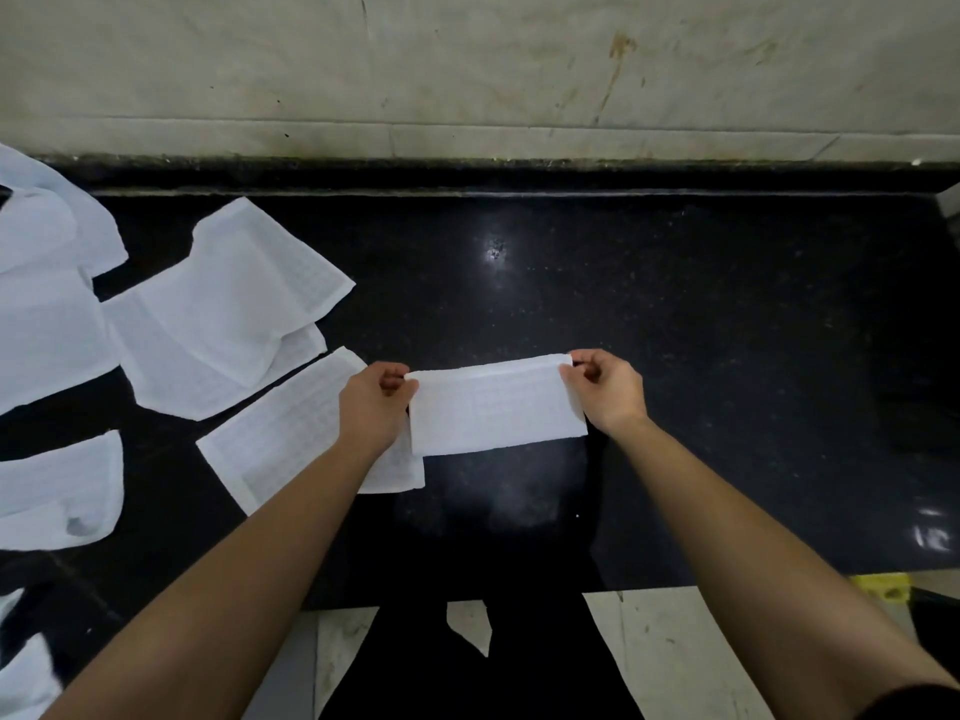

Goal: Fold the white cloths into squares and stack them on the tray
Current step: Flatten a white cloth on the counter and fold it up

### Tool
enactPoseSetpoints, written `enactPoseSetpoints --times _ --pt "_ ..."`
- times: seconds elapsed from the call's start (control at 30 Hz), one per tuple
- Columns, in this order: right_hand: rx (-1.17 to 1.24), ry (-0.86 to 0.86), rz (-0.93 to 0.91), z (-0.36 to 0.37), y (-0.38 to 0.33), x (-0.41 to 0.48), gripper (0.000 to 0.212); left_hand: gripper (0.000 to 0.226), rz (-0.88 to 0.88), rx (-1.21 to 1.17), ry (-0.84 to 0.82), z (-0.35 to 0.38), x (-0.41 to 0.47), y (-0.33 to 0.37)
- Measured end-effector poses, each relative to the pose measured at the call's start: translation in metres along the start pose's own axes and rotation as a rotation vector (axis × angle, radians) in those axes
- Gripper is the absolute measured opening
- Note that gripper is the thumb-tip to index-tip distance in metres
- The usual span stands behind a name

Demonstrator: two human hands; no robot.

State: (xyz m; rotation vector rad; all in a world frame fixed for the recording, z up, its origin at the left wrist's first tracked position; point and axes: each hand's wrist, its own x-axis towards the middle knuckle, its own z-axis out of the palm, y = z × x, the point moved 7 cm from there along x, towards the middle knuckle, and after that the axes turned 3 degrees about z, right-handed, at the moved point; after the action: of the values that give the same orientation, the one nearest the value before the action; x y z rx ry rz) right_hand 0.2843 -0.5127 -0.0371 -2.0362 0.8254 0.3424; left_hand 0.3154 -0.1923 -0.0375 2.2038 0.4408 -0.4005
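Folded cloth [496, 407] stretches between both hands, left hand [373, 402] pinching its near-left corner, right hand [607, 388] pinching the opposite corner.

A folded cloth [496, 405] is at the middle of the counter [675, 330], the left hand [371, 402] pinching its far left corner, the right hand [605, 389] its far right corner. Another cloth [280, 439] lies just left, under the left forearm. More cloths [218, 324] overlap farther left. A wall [467, 70] stands behind.
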Motion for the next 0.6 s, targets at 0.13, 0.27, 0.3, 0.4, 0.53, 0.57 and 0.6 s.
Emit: enactPoseSetpoints --times 0.13,0.27,0.3,0.4,0.53,0.57,0.6 --pt "-0.171 0.052 -0.123 0.001 -0.005 -0.005 0.039 0.033 0.194 0.158 0.065 -0.001 -0.012 0.003" --pt "-0.574 0.220 -0.596 0.018 -0.023 -0.041 0.048 0.044 0.569 0.532 0.132 0.012 -0.041 0.013" --pt "-0.642 0.191 -0.678 0.032 -0.026 -0.050 0.051 0.049 0.617 0.623 0.084 0.022 -0.046 0.011" --pt "-0.802 -0.009 -0.783 0.087 -0.027 -0.061 0.058 0.063 0.634 0.808 -0.073 0.044 -0.051 -0.006" --pt "-0.947 -0.174 -0.739 0.132 -0.024 -0.056 0.068 0.073 0.548 0.957 -0.174 0.054 -0.041 -0.029" --pt "-0.970 -0.181 -0.742 0.133 -0.023 -0.052 0.069 0.074 0.538 0.968 -0.187 0.055 -0.039 -0.032" --pt "-0.988 -0.180 -0.752 0.131 -0.021 -0.048 0.070 0.074 0.534 0.971 -0.196 0.056 -0.039 -0.032"
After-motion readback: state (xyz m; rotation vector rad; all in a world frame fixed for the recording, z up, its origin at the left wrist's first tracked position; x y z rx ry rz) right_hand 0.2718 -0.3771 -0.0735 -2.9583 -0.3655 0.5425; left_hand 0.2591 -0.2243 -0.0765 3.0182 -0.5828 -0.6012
